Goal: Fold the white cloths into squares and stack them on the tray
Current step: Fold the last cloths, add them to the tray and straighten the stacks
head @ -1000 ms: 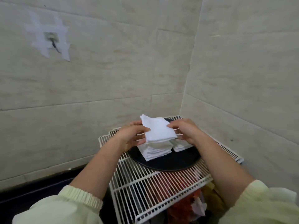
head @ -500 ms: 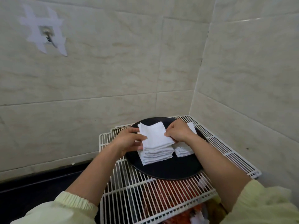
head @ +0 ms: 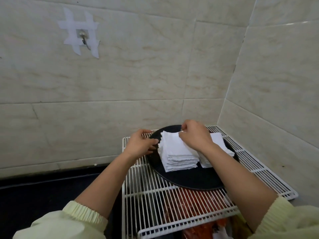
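Note:
A round black tray [head: 188, 180] sits on a white wire rack. On it stands a stack of folded white cloths [head: 179, 161], with a folded white cloth [head: 174, 144] lying on top. A second, lower stack of white cloths [head: 219, 142] lies to its right, partly hidden by my right wrist. My left hand [head: 140, 144] has curled fingers at the left edge of the top cloth. My right hand [head: 195, 137] pinches that cloth's far right corner.
The white wire rack [head: 155, 204] fills a corner between two tiled walls. Red and orange items [head: 195, 200] show under its bars. A dark counter [head: 43, 190] lies to the left. A taped metal hook [head: 82, 37] is on the back wall.
The folded cloth that both hands held above the tray has come down onto the left stack. Both hands stay at its edges.

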### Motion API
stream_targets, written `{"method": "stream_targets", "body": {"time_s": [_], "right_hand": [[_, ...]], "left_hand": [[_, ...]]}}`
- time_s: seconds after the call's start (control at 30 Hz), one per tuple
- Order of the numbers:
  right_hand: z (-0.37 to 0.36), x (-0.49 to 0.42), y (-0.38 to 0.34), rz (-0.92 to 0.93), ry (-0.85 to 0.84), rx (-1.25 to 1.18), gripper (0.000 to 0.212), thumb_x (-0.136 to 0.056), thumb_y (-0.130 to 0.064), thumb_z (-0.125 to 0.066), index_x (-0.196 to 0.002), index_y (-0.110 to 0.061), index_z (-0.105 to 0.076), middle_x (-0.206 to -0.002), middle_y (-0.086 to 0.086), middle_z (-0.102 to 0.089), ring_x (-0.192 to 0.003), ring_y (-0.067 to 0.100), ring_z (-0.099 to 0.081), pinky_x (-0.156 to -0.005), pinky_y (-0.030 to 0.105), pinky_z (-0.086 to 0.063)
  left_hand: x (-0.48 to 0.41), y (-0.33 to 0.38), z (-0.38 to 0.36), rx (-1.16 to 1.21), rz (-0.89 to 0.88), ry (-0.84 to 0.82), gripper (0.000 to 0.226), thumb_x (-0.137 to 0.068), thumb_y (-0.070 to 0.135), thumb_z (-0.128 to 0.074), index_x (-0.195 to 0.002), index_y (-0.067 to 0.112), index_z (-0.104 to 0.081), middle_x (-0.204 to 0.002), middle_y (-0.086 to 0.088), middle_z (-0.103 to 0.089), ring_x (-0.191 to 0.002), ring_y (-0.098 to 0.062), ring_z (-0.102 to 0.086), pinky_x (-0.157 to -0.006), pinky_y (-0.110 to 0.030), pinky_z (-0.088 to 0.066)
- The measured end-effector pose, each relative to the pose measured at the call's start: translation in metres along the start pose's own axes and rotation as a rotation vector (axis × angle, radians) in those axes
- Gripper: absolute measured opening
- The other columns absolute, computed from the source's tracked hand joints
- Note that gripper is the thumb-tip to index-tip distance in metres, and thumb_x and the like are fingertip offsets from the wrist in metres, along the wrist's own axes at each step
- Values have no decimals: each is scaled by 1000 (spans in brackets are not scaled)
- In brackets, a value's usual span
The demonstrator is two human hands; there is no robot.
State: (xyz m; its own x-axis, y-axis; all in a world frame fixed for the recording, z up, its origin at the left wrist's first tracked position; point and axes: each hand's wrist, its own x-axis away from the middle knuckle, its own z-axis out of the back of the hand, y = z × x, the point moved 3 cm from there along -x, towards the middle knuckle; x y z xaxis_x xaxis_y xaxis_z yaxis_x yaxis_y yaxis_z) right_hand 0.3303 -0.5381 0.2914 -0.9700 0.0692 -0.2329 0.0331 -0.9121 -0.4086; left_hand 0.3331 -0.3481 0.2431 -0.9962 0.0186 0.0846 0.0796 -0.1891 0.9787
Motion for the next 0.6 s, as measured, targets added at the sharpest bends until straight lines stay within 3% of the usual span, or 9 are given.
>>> {"method": "stream_targets", "body": {"time_s": [0.13,0.27,0.47,0.6], "right_hand": [[-28,14,-51,136,-63,-128,18,-83,-19,-60,-98,-12,-68,-99,8,-70,-96,29,-62,-82,36,-51],[-70,37,-111,300,-125,-165,20,-84,-20,-60,-99,-12,-69,-100,10,-70,-98,28,-63,-82,33,-47],[-146,105,-216,466,-302,-182,23,-88,-27,-59,-106,-14,-66,-110,10,-67,-105,29,-61,-85,34,-48],[-197,169,-296,618,-385,-134,27,-89,-31,-59,-112,-16,-61,-113,8,-64,-106,28,-59,-83,33,-46]], "left_hand": [[24,-13,43,-130,-111,172,26,-85,11,-65,-110,12,-60,-78,-2,-62,-71,-20,-60,-73,-42,-54],[60,-35,102,-296,-138,331,20,-85,14,-64,-105,16,-65,-90,-3,-68,-79,-18,-64,-70,-27,-49],[133,-88,202,-438,-79,499,24,-84,17,-65,-108,14,-66,-104,-3,-69,-94,-18,-65,-86,-30,-51],[199,-137,284,-570,9,577,24,-84,21,-62,-108,16,-66,-106,-2,-66,-98,-18,-63,-85,-27,-48]]}}
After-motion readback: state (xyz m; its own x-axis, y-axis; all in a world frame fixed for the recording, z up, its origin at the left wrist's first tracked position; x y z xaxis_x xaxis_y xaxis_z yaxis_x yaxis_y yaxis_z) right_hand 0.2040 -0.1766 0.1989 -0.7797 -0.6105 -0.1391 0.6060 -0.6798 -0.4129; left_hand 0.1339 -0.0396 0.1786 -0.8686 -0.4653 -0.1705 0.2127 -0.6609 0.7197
